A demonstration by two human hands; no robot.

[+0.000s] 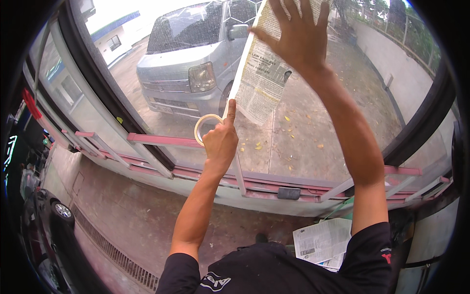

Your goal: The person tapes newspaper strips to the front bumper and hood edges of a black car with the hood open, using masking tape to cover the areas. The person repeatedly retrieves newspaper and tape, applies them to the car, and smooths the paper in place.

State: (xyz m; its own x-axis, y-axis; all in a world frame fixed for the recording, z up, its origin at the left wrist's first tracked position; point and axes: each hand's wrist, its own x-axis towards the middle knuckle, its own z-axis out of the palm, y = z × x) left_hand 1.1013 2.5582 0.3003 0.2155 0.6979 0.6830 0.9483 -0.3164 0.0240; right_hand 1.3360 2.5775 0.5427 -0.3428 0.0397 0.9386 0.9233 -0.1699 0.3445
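A newspaper sheet (262, 81) hangs against the large window pane in front of me, and a pale tape strip (238, 83) runs along its left edge. My right hand (304, 36) is open, fingers spread over the upper part of the sheet. Lower down, my left hand (220, 144) is closed around the edge of a roll of masking tape (197, 131). Its index finger points up and rests at the lower end of the strip, near the sheet's lower left corner. The top of the sheet runs out of view.
Through the glass show a silver van (186, 68) and a concrete wall (377, 63). A pink-red rail (166, 140) crosses low on the window; a dark grey block (289, 193) is on the sill. More newspapers (320, 240) lie at lower right. A dark car (44, 235) stands left, beside a floor grate (107, 250).
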